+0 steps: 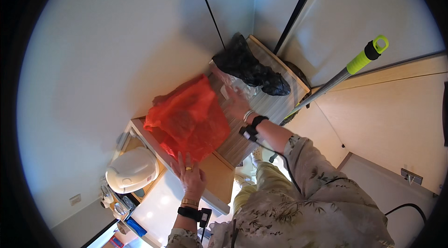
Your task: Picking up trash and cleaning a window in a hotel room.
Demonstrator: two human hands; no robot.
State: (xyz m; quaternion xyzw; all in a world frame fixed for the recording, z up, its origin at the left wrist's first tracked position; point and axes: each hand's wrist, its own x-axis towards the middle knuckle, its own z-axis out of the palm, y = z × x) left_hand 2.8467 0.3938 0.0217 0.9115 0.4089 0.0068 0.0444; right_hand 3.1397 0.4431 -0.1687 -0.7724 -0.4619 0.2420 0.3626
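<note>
A red plastic bag [189, 118] lies spread over the left part of a grey wood-grain cabinet top [241, 143]. My left hand [189, 174] rests at the bag's near edge, its fingers apart and the fingertips touching the plastic. Further along, my right hand [238, 102] reaches over the top beside a crumpled clear plastic bag [245, 87]. That hand is blurred, and whether it grips the clear plastic cannot be told. Just beyond it lies a bunched black plastic bag [245, 62], close to the wall corner.
A grey pole with a lime-green handle [358, 62] leans at the cabinet's right side. To the left, a white rounded appliance [133, 171] stands on a lower wooden shelf, with glassware [122, 207] near it. Walls [105, 55] border the cabinet top.
</note>
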